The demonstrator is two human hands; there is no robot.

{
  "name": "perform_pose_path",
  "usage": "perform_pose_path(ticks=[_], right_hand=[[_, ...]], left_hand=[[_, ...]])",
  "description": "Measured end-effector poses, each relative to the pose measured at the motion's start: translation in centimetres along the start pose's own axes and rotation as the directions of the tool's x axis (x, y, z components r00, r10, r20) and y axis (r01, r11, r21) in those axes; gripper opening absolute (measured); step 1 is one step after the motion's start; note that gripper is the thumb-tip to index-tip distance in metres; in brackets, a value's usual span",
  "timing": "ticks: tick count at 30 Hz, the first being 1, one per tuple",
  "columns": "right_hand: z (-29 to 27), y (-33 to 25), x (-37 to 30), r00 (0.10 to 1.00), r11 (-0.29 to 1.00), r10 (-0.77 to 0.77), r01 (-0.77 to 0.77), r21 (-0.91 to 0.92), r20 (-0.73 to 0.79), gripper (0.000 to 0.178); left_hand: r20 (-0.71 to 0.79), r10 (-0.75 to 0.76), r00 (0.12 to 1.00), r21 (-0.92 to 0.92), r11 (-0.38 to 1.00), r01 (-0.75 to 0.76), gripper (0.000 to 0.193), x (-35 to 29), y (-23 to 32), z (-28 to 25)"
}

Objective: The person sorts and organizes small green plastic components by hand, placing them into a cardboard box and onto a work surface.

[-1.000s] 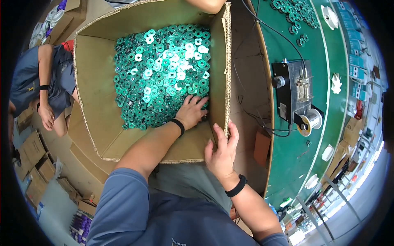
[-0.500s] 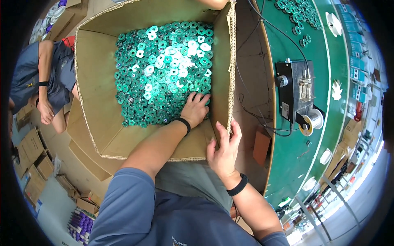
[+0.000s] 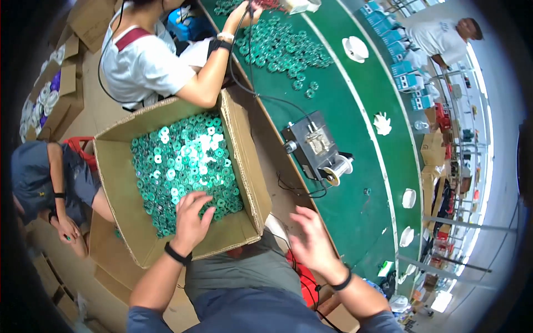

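A cardboard box (image 3: 114,216) stands in front of me, holding a deep heap of small green ring-shaped parts (image 3: 183,161) that shine in the light. My left hand (image 3: 191,222) is over the near part of the heap, fingers stretched and thumb apart, with nothing seen in it. Whether its fingertips touch the rings, I cannot tell. My right hand (image 3: 313,241) hovers outside the box, to the right of its near corner and close to the bench edge. Its fingers are spread and it holds nothing.
To the right runs a green workbench (image 3: 355,244) bearing a black machine (image 3: 316,141) with a wire spool (image 3: 336,169). More green rings (image 3: 283,50) lie farther along it, beside a co-worker (image 3: 158,61) in white. Another seated person (image 3: 39,172) is at left; a cable (image 3: 272,98) crosses the bench.
My view has swung, so the box appears lower and farther left. My left hand has drawn back from the heap's right corner; my right hand has come off the box rim.
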State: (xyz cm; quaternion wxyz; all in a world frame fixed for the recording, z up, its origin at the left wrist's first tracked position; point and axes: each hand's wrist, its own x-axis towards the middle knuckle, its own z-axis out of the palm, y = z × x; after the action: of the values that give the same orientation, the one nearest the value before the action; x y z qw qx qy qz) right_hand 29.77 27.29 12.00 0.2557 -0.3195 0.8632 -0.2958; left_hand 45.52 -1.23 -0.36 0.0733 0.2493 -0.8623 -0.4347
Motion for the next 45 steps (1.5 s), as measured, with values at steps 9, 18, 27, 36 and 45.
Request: perform_pose_path(ticks=[9,18,27,36,45], right_hand=[[-28.2,-10.6,0.0,1.0,0.956,-0.009,0.016,-0.294,0.025,0.045],[-31.8,3.2,25.5,0.976,0.93,-0.208,0.179,-0.32,-0.058,0.051],[-22.4,18.6,46.9,0.995,0.873,-0.019,-0.031,-0.486,-0.098,0.091],[-18.9,21.3,50.0,0.993,0.909,-0.088,0.045,-0.414,-0.083,0.081],[-18.2,20.9,47.8,0.974,0.894,-0.221,0.183,-0.409,-0.048,0.068]], left_hand=[[-0.041,-0.097,0.994,-0.187,0.978,0.088,0.027,-3.2,10.7,-7.6],[-0.092,-0.124,0.988,-0.046,0.992,0.12,0.033,7.0,20.7,-5.2],[-0.087,0.038,0.995,0.254,0.967,-0.015,0.049,25.0,23.9,5.1],[0.041,0.052,0.998,0.521,0.851,-0.065,0.073,37.4,20.3,14.7],[0.032,-0.093,0.995,0.592,0.804,0.057,0.093,41.3,20.2,17.6]])
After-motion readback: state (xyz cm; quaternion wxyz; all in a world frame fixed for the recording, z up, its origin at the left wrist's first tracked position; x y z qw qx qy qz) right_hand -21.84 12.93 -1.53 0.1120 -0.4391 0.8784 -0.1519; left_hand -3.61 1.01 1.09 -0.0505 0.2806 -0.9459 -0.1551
